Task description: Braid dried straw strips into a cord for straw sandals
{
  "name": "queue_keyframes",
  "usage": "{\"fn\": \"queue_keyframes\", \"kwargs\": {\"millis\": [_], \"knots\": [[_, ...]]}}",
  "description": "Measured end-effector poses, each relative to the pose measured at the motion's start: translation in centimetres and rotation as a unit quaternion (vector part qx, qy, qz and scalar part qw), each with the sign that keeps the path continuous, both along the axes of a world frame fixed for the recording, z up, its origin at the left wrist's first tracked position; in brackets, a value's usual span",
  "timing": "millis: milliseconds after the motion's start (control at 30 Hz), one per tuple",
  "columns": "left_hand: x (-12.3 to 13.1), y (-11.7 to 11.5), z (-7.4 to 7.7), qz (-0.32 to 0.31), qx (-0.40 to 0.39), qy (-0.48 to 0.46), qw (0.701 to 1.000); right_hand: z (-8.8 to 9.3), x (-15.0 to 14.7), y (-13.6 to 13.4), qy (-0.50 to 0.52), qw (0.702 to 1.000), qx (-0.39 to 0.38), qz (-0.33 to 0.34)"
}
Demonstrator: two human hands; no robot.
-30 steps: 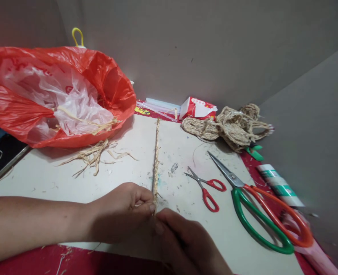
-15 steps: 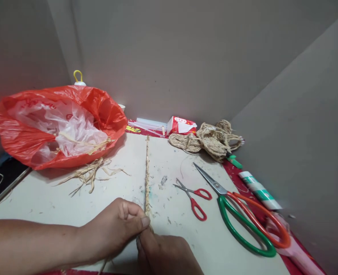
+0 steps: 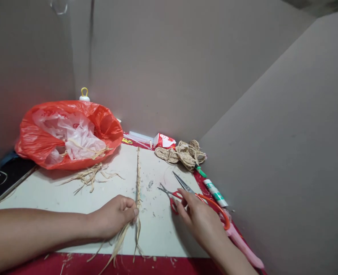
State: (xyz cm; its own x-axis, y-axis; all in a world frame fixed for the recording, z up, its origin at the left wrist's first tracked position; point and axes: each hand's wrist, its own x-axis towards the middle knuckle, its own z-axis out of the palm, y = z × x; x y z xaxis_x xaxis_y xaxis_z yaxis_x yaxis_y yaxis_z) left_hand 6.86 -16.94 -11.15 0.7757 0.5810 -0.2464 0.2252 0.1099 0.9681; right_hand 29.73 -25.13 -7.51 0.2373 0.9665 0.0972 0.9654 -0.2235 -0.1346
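Observation:
A thin straw braid (image 3: 138,179) runs up the white board from my left hand (image 3: 115,215), which pinches its near end between thumb and fingers. Loose straw strands (image 3: 118,242) hang out below that grip toward the board's front edge. On the right, my right hand (image 3: 199,215) is over the small red-handled scissors (image 3: 168,192), its thumb and fingers apart at the handles. Whether the fingertips touch them I cannot tell. Large shears (image 3: 183,182) with an orange handle lie just behind, partly hidden by that hand.
A red plastic bag (image 3: 39,152) holding a whitish bag stands at the back left, with dry straw (image 3: 91,176) before it. At the back right are a red tissue pack (image 3: 164,140), bundled braided cord (image 3: 186,154) and a white-green tube (image 3: 215,193). Grey walls close in behind.
My right hand has let go of the braid's near end and moved right to the small scissors. My left hand still holds the braid. The camera view has shifted.

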Motion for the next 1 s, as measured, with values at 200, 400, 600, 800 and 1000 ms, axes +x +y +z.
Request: {"fn": "queue_keyframes", "kwargs": {"millis": [200, 400, 600, 800, 1000], "knots": [[-0.1, -0.2, -0.5, 0.011, 0.021, -0.009, 1.000, -0.7, 2.8, 1.5, -0.029, 0.988, -0.152, -0.010], [0.0, -0.3, -1.4, 0.034, 0.040, -0.014, 0.999, -1.0, 2.7, 3.0, -0.027, 0.988, -0.153, -0.023], [0.0, -0.3, -1.6, 0.033, 0.033, -0.020, 0.999, -1.8, 3.7, 3.2, 0.017, 0.988, -0.146, -0.039], [-0.1, -0.3, -0.9, 0.025, 0.025, -0.007, 0.999, -2.0, 4.0, 2.0, 0.132, 0.986, -0.105, -0.003], [-0.1, -0.4, -0.9, 0.010, 0.008, 0.006, 1.000, -2.5, 2.4, -1.4, 0.522, 0.850, -0.070, -0.024]]}}
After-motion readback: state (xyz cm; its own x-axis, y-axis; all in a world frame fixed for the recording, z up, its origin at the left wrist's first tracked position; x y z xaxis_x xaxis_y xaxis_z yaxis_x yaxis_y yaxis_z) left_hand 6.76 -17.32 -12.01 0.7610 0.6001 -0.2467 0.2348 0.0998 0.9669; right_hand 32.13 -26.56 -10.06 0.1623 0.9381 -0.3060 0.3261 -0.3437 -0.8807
